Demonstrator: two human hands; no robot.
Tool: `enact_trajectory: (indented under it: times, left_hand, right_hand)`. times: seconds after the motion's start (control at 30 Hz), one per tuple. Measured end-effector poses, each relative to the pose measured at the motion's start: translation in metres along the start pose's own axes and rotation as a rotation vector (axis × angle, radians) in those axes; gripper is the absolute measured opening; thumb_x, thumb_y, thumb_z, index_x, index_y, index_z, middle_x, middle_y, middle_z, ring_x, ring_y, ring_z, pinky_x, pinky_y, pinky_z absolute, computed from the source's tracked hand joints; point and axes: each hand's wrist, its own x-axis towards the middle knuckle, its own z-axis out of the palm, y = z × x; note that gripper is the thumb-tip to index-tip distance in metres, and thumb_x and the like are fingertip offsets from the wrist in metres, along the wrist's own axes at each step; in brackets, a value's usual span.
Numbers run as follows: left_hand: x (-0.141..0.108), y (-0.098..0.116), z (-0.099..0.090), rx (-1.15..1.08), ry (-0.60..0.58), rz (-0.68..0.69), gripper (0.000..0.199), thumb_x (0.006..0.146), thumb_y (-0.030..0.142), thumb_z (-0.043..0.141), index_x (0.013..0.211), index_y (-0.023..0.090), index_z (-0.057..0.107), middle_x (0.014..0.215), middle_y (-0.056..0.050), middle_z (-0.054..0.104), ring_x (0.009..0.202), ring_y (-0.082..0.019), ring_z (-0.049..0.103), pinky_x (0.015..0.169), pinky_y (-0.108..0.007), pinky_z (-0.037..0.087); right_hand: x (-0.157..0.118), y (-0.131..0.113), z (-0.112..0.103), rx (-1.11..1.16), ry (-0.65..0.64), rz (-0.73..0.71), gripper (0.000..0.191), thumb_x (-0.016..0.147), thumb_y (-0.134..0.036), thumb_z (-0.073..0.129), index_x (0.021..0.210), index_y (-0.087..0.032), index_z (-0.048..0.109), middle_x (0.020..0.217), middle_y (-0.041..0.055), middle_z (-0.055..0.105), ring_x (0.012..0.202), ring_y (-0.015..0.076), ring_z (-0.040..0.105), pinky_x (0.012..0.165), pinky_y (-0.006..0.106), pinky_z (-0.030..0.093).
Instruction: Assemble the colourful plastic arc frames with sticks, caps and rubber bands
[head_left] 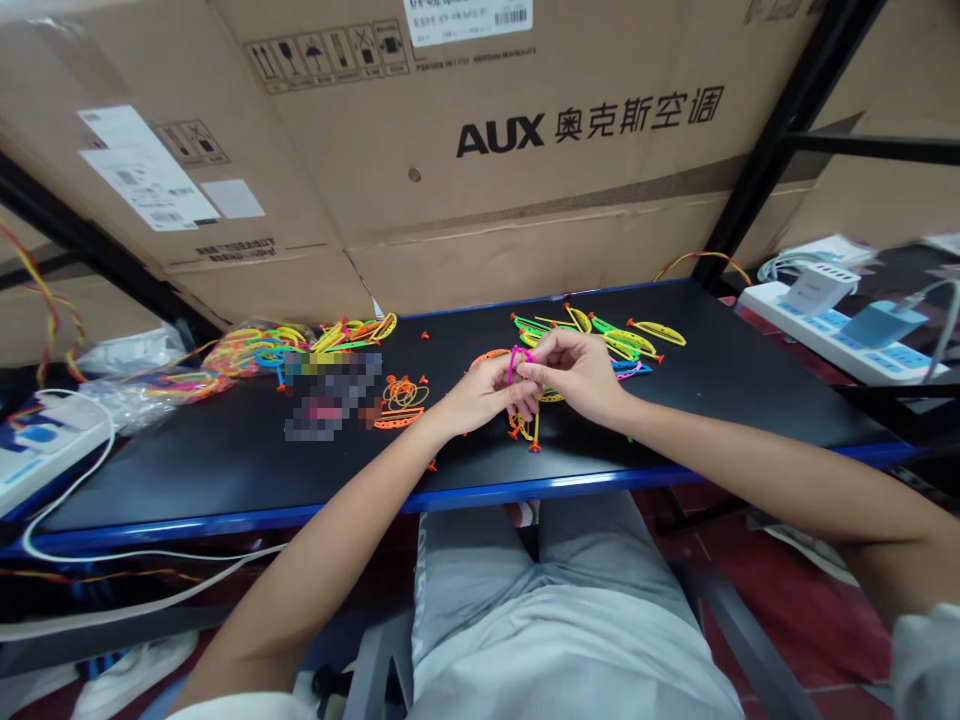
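Over the front middle of the black tabletop [247, 450], my left hand [486, 390] and my right hand [581, 378] meet fingertip to fingertip. Between them is a thin, curved pink plastic piece [512, 364], partly hidden by the fingers. Both hands are closed on it in a pinch. Below and behind the hands lie yellow toy bows and orange suction-cup darts [534, 447]. Left of my left hand are an orange toy bow [399, 420] and a small heap of tan rubber bands [405, 393].
Green and yellow toy bows [622, 340] spread behind my right hand. Bagged colourful bows [255, 350] pile at the left, near a blurred-out patch [330, 395]. A large cardboard box [525, 230] stands behind the table. Power strips [832, 330] flank it, with a white cable [105, 460] at left.
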Motion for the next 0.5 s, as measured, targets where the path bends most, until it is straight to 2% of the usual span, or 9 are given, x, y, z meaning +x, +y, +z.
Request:
enact_trajectory:
  times: [0.27, 0.5]
  left_hand:
    - [0.0025, 0.0032, -0.0012, 0.009, 0.006, 0.014, 0.047, 0.097, 0.062, 0.070, 0.098, 0.016, 0.062, 0.087, -0.006, 0.075, 0.067, -0.015, 0.075, 0.056, -0.021, 0.058]
    - [0.0027, -0.0012, -0.0025, -0.016, 0.023, 0.019, 0.044, 0.099, 0.061, 0.067, 0.110, 0.019, 0.056, 0.091, -0.004, 0.074, 0.067, -0.015, 0.076, 0.052, -0.020, 0.057]
  right_hand:
    - [0.0022, -0.0053, -0.0033, 0.109, -0.073, 0.075, 0.049, 0.069, -0.054, 0.096, 0.075, -0.022, 0.059, 0.059, -0.0025, 0.070, 0.048, 0.0142, 0.067, 0.048, 0.026, 0.058]
    - [0.0027, -0.0048, -0.0054, 0.137, -0.040, 0.130, 0.050, 0.067, -0.050, 0.098, 0.075, -0.022, 0.058, 0.059, -0.0034, 0.069, 0.046, 0.0125, 0.066, 0.046, 0.024, 0.058]
